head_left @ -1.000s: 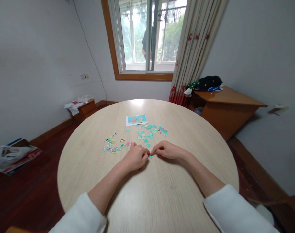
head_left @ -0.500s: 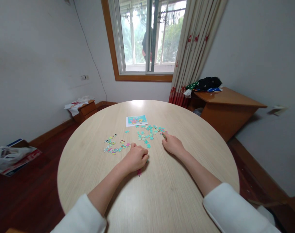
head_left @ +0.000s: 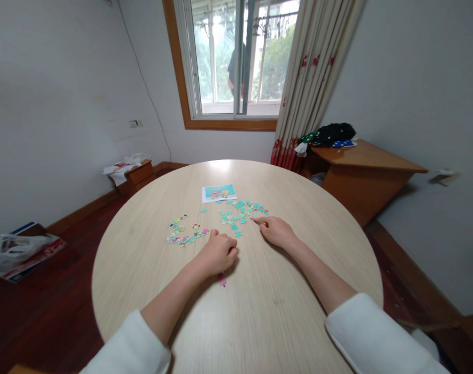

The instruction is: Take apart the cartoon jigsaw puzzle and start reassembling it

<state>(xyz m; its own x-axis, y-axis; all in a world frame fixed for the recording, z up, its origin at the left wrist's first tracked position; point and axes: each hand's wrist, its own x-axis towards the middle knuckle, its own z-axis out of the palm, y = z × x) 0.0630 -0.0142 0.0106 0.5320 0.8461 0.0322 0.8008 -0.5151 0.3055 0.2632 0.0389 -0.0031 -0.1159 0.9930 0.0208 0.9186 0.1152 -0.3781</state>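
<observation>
My left hand [head_left: 219, 253] rests on the table with its fingers curled closed; what it holds, if anything, is hidden beneath. A pink puzzle piece [head_left: 222, 280] shows just below its wrist side. My right hand [head_left: 276, 230] has its index finger stretched out, the tip touching a small puzzle piece [head_left: 252, 218], with the other fingers bent. Beyond it lies a loose spread of mostly turquoise puzzle pieces [head_left: 242, 208]. A second group of mixed yellow, pink and turquoise pieces [head_left: 181, 241] curves to the left of my left hand.
A printed picture card [head_left: 219, 193] lies behind the pieces on the round wooden table [head_left: 291, 311]. Past the table's right edge stands a brown desk [head_left: 376, 161] bearing dark spotted cloth [head_left: 335, 135]. A window [head_left: 236, 57] and a curtain [head_left: 312, 67] are ahead.
My right index fingertip has moved left and slightly nearer me, with a small piece now at its tip. My left hand has barely shifted; more of the pink piece below it shows.
</observation>
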